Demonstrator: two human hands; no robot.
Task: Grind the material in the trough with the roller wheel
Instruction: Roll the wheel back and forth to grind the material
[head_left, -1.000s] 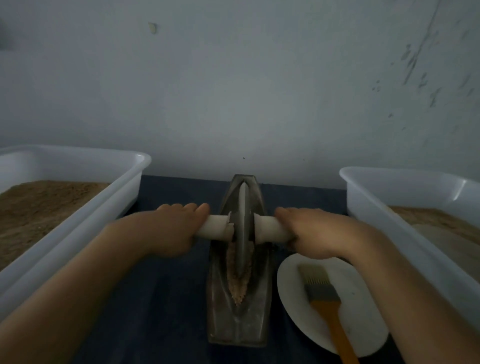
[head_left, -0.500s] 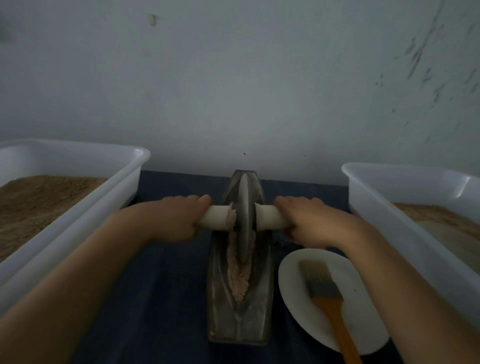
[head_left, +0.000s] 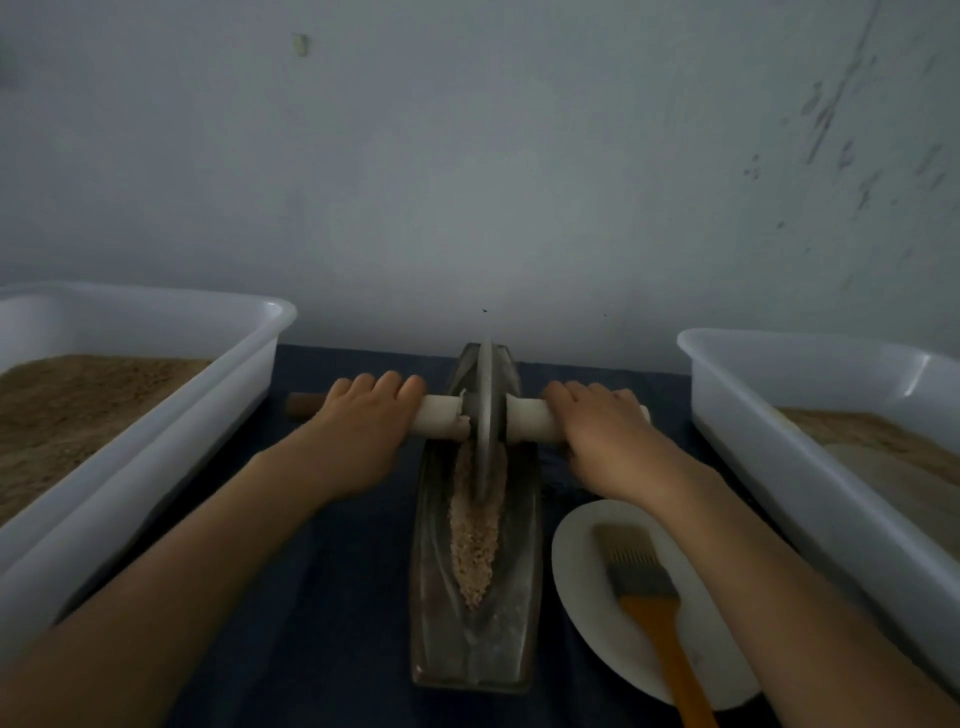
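In the middle of the dark-covered counter, a long metal trough runs lengthwise away from the viewer, with tan crumbly material heaped along its channel. The roller wheel stands upright on edge in the far part of the trough, its rim sunk into the material. A pale axle handle passes through the wheel's hub. The left hand has its grip clamped on the handle's left side, the right hand on the right side. Just right of the trough, a white plate carries an orange-handled brush. White tubs stand at either side, left tub and right tub, each holding brown grainy fill.
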